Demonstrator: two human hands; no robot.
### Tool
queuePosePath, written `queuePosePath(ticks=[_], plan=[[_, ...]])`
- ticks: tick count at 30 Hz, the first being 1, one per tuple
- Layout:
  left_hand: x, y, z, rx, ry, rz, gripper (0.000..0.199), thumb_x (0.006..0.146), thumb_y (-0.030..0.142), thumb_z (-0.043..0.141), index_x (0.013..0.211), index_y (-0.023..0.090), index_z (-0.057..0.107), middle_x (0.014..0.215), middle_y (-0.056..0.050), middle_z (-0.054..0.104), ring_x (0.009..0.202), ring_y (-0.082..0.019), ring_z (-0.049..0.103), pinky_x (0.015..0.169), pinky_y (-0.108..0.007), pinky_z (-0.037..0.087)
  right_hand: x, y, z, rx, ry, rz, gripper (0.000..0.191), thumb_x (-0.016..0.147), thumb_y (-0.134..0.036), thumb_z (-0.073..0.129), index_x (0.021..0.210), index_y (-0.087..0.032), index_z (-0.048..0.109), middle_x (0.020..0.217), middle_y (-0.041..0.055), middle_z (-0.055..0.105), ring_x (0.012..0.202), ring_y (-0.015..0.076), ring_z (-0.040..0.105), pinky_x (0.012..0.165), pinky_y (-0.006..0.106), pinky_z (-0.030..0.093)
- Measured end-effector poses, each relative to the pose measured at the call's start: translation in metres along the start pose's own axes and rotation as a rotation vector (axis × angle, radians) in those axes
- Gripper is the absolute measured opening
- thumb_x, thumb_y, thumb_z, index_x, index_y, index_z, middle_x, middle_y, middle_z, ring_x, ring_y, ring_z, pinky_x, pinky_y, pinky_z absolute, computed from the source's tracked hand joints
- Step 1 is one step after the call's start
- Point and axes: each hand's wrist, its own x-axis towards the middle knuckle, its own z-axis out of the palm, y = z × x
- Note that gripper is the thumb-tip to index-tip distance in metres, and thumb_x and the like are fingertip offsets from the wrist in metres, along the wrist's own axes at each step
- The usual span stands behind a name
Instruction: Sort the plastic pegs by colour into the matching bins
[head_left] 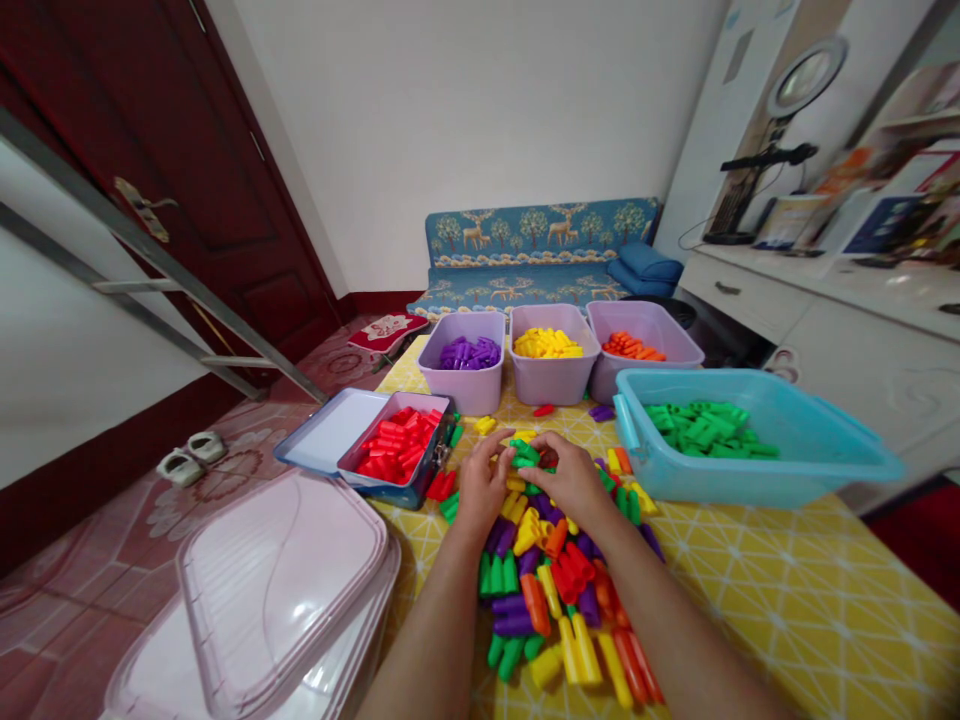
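Left hand and right hand nearly closed; I pinch green pieces between them, mixed pile below. Pieces look light, stiff, perhaps slippery; sides seem my best hold.

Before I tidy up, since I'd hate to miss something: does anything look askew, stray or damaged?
The pale lids at the left are stacked askew, the upper one offset from the lower. Stray pieces, like the red piece before the middle lilac bin, lie apart from the mixed pile. I see no damage.
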Motion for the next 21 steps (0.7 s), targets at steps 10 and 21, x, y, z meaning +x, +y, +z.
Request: queuePosePath(ticks=[10,21], plan=[[0.002,-0.001,-0.003,0.191,0.088,0.124,0.025,0.088,0.019,0.048,0.107,0.02,0.065,0.104,-0.007,0.067,0.102,-0.019,0.059,0.094,-0.035,0.046,0.001,0.0,-0.003,0.209,-0.103,0.025,0.012,0.074,-0.019,0.056,0.079,-0.016,0.065,0.074,0.0025,0.068,0.066,0.0151,0.062,0.065,0.027,0.05],[0.002,-0.008,0.005,0.739,0.103,-0.073,0.051,0.082,0.03,0.053,0.129,0.009,0.049,0.135,-0.024,0.044,0.126,-0.034,0.044,0.103,-0.047,0.037,-0.002,0.001,-0.002,-0.177,-0.206,-0.156,0.052,0.072,-0.011,0.056,0.123,-0.018,0.06,0.124,0.0091,0.063,0.113,0.0226,0.058,0.1,0.037,0.041]])
